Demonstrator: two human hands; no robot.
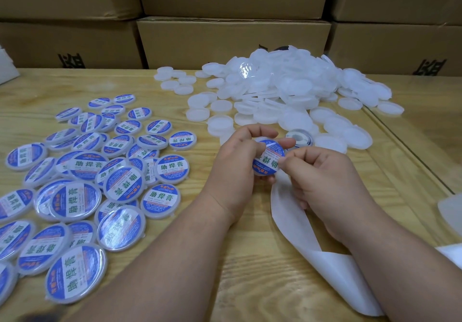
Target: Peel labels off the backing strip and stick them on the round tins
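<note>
Your left hand [235, 156] curls around a round tin [268, 160], held above the surface [250, 259]. Your right hand [322, 179] pinches the blue label [271, 164] at the tin's edge, with the backing strip [300, 224] trailing beneath it. Labelled tins [82, 184] lie left; the unlabelled pile [280, 91] sits beyond.

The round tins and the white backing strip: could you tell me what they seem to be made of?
Round tins: likely translucent white plastic, since they look milky and faintly glossy, not metallic. Backing strip: probably coated release paper, thin, smooth, curling over at its end.
</note>
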